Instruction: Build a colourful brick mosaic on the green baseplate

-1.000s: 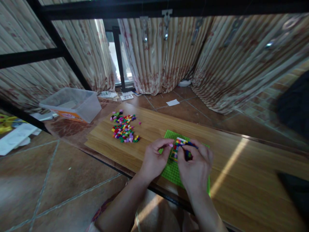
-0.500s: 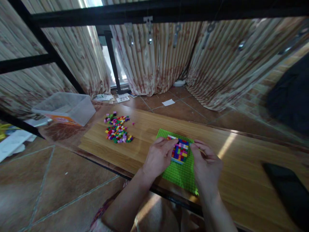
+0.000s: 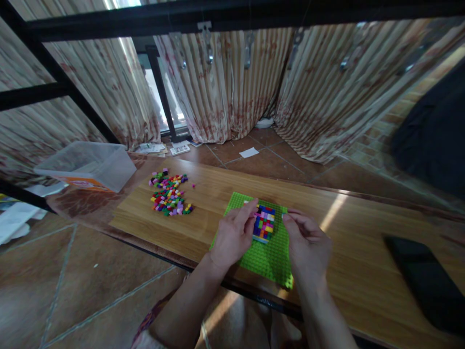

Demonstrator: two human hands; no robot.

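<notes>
A green studded baseplate (image 3: 271, 261) lies on the wooden board, bearing a patch of multicoloured toy bricks (image 3: 264, 223) set close together. My left hand (image 3: 232, 235) rests over the left part of that patch, index finger stretched out and thumb apart from it; the bricks beneath it are hidden. Just past the patch's right side, my right hand (image 3: 308, 242) is closed in a pinch at the baseplate's right edge. A small pale brick (image 3: 284, 216) shows at its fingertips, mostly covered.
Loose bricks (image 3: 170, 194) lie heaped on the board (image 3: 207, 194) to the left. Beyond them stands a clear plastic bin (image 3: 119, 169) with an orange label. A dark phone-like slab (image 3: 425, 281) lies at the right. A black metal frame (image 3: 225, 17) crosses above, before striped curtains.
My left index finger has lifted and drawn back leftward from the middle of the brick patch. The right hand has shifted slightly away from the patch, still pinching. The whole view has swung a little.
</notes>
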